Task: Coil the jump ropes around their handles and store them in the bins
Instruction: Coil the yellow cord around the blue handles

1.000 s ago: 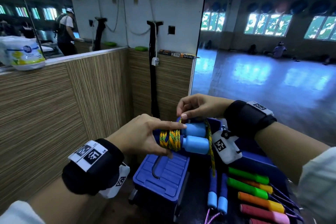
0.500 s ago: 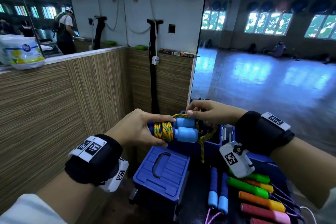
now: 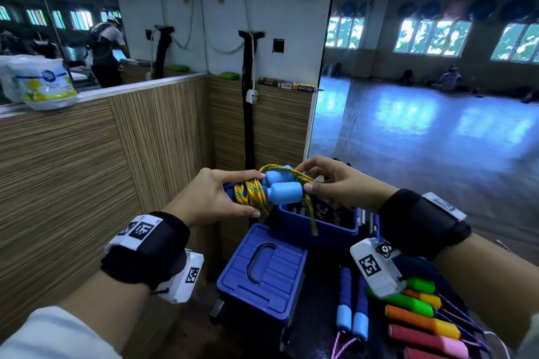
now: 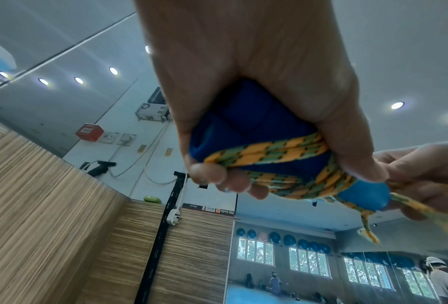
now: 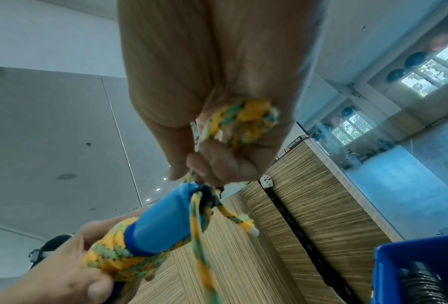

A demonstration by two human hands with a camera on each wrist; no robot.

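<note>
My left hand [image 3: 221, 198] grips a pair of blue jump-rope handles [image 3: 284, 192] held side by side, with yellow-green braided rope [image 3: 252, 194] coiled around them. In the left wrist view the fingers curl round the dark blue handle ends [image 4: 243, 123] and the rope coils [image 4: 274, 152]. My right hand [image 3: 323, 183] pinches the loose rope at the light blue handle tips, and a bunch of rope [image 5: 243, 119] sits in its curled fingers. A short rope tail [image 3: 312, 218] hangs down over the open blue bin [image 3: 318, 227].
A closed blue box [image 3: 262, 274] with a lid handle stands below my hands. More jump ropes lie to the right: a blue-handled pair [image 3: 353, 306], then green [image 3: 408, 300], orange [image 3: 423, 320] and pink [image 3: 428, 341] handles. Wood-panelled walls [image 3: 87, 169] close in on the left.
Both hands have lifted the bundle slightly. My right hand has moved from above the handles to their tips, and the hanging rope tail has become shorter.
</note>
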